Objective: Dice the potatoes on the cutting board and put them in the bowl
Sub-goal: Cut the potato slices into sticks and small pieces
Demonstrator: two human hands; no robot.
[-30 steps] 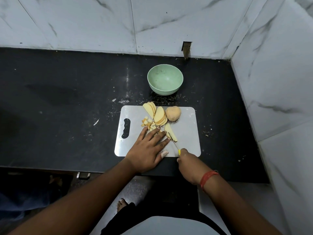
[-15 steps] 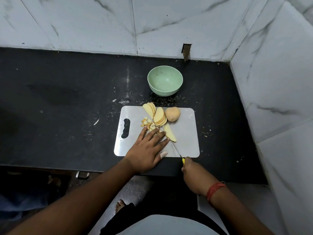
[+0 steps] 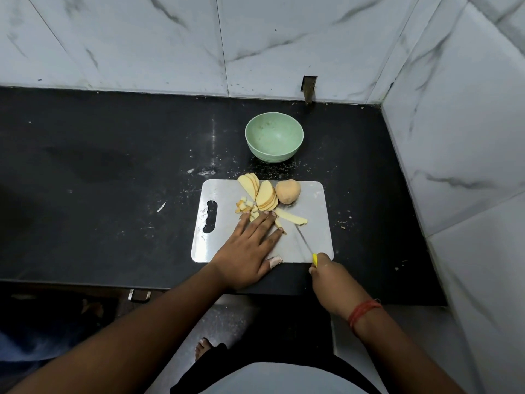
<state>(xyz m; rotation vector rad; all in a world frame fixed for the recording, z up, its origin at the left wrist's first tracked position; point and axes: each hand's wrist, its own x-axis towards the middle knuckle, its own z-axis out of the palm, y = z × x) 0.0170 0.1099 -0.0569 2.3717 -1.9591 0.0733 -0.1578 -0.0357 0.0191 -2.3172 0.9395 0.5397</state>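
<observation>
Potato slices (image 3: 266,196) fan out at the far edge of a steel cutting board (image 3: 318,237), beside a whole potato (image 3: 288,191) on their right. Small diced bits (image 3: 246,206) lie just left. Left hand (image 3: 250,251) presses flat, fingers straight, on cut strips. Right hand (image 3: 329,275) grips a yellow-handled knife (image 3: 305,244), blade resting on the board. Green bowl (image 3: 274,140) sits beyond, on the black counter (image 3: 113,180).

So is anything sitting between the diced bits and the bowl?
Yes: the fanned slices lie on the board between the dice and the bowl. Past the board's far edge, only bare counter remains. The bowl holds nothing.
</observation>
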